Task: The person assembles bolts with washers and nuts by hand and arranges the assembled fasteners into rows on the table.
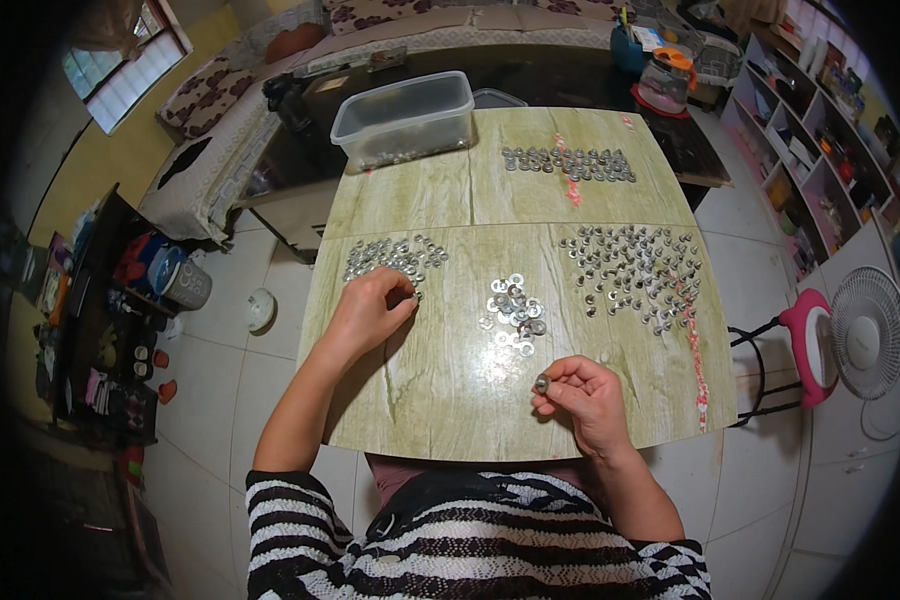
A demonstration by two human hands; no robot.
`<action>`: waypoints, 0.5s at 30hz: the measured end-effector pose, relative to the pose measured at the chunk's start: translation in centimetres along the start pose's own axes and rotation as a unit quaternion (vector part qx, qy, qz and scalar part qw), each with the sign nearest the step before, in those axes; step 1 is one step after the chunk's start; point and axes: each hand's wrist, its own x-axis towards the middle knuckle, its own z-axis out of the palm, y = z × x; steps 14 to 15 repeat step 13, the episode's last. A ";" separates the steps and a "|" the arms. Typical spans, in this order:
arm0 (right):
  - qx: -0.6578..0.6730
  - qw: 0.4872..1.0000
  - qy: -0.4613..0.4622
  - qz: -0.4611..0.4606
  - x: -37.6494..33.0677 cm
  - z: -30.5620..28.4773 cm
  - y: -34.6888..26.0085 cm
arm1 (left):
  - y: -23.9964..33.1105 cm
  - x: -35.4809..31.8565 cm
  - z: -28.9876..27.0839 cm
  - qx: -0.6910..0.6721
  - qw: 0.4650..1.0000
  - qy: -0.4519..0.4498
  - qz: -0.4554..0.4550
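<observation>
My right hand [585, 400] is closed near the front edge of the table, pinching a small metal bolt [542, 383] that seems to have a washer on it. On the left, my left hand [370, 310] reaches to the near edge of a spread of small metal nuts [395, 255]. Its thumb and fingertips are pinched together; a dark bit shows at the tips, too small to name. Between my hands lies a loose heap of flat washers [515, 310]. Many bolts [635, 270] stand scattered at the right, most of them upright.
Assembled-looking bolts [570, 165] stand in rows at the far right of the wood-patterned table [440, 400]. A clear plastic tub [405, 120] with small metal parts inside is at the far left. Beyond the right edge are a pink chair [808, 345] and a fan [867, 330].
</observation>
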 end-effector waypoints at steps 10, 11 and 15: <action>0.003 1.000 -0.009 -0.001 0.0 -0.2 0.1 | 5.8 -0.9 1.1 -0.438 0.891 -0.090 -0.080; 0.006 1.000 -0.010 0.000 0.0 -0.2 0.0 | 6.4 -0.9 1.4 -0.441 0.888 -0.105 -0.073; 0.009 1.000 -0.007 0.000 -0.2 -0.3 -0.2 | 6.9 -0.9 1.8 -0.451 0.878 -0.147 -0.058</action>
